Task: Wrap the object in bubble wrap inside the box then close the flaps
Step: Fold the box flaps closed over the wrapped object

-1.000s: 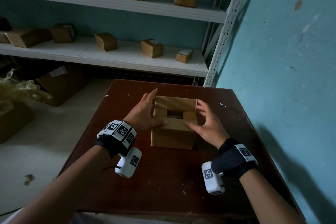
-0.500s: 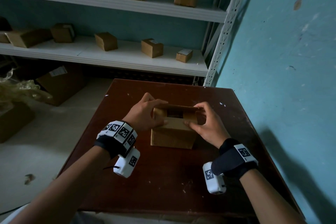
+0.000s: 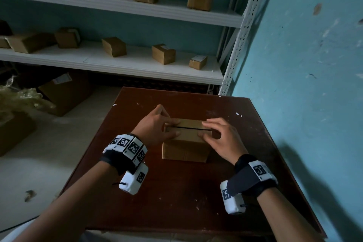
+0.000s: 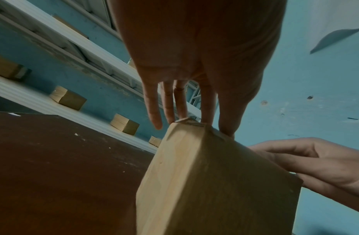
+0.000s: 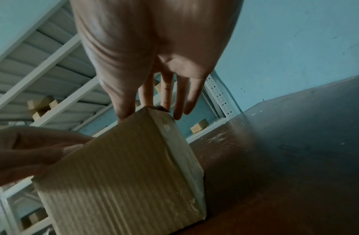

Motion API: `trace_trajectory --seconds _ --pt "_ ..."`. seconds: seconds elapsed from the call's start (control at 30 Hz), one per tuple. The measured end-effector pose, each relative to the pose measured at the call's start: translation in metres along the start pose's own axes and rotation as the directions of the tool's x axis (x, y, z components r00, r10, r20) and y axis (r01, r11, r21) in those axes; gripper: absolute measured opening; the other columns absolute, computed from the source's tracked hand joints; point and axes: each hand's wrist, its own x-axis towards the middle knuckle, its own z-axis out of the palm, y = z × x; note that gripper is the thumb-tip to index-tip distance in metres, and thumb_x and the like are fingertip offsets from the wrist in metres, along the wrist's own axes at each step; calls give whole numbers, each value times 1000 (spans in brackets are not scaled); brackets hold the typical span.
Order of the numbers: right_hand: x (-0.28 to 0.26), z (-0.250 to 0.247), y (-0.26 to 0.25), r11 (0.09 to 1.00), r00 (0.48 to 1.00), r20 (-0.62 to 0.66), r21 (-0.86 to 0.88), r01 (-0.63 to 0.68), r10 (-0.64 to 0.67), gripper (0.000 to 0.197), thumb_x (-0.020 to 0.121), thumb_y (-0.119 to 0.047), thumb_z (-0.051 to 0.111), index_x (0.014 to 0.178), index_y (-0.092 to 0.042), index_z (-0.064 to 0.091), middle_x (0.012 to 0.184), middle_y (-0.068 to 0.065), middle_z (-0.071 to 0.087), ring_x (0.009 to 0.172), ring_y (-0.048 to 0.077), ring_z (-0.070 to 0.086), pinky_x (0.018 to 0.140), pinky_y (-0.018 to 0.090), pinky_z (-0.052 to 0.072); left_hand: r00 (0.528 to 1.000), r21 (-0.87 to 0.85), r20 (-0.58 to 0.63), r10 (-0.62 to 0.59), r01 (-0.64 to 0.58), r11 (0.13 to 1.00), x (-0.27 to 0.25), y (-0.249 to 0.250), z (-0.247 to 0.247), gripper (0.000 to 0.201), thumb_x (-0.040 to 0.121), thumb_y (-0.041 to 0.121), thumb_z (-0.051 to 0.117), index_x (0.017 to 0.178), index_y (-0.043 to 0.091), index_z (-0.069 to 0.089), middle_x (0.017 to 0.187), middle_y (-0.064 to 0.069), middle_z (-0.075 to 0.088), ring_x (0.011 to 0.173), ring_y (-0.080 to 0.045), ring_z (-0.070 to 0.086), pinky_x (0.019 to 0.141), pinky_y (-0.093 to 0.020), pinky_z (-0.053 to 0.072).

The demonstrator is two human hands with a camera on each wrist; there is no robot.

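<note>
A small cardboard box point(image 3: 185, 149) stands upright in the middle of the brown table point(image 3: 176, 202). Its two top flaps point(image 3: 188, 124) lie folded flat, with a thin dark slit between them. My left hand point(image 3: 155, 125) is at the box's left top edge, fingers on the far flap and thumb on the near one. My right hand point(image 3: 222, 139) presses the right end the same way. The left wrist view shows straight fingers point(image 4: 208, 103) touching the box point(image 4: 205, 182) at its top. In the right wrist view my fingers point(image 5: 166, 93) meet the box point(image 5: 124, 174) at its upper corner. The contents are hidden.
White metal shelves point(image 3: 137, 65) behind the table hold several small cartons point(image 3: 163, 54). A larger carton point(image 3: 62, 94) and a heap of clear plastic wrap point(image 3: 17, 96) lie on the floor at left. A blue wall point(image 3: 304, 65) runs close along the table's right side.
The far flap stood upright and the box was open; both hands have folded the flaps down, and the top is now shut to a thin slit.
</note>
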Motion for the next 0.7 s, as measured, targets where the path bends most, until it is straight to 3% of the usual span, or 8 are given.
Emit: trace_trajectory --seconds 0.13,0.27,0.43,0.7 --pt "-4 3 -3 991 999 50 -136 10 -4 43 96 -38 51 135 -22 55 147 -8 44 128 11 47 104 31 43 998 66 41 39 -41 997 0 1 1 45 86 49 58 128 32 57 129 9 40 112 -8 40 96 -34 46" --pt "-5 7 -4 991 1000 12 -136 9 -8 37 99 -33 49 135 -23 55 149 -9 42 129 8 49 98 14 37 996 104 53 77 -82 991 -1 3 2 43 91 45 53 132 30 55 146 12 37 128 -11 37 102 -37 41" --pt "-4 7 -6 998 1000 -13 -51 -27 26 36 96 -32 54 130 -21 60 145 -8 47 128 8 49 95 12 34 992 155 26 122 -125 980 -3 3 9 43 97 40 45 138 27 47 149 9 39 137 -12 37 107 -35 38" --pt "-5 9 -6 998 999 -16 -54 -36 36 35 96 -32 55 129 -21 61 145 -7 48 127 8 51 93 10 34 988 163 -36 149 -141 976 -6 4 16 42 99 38 41 139 25 48 149 9 41 138 -10 36 102 -39 46"
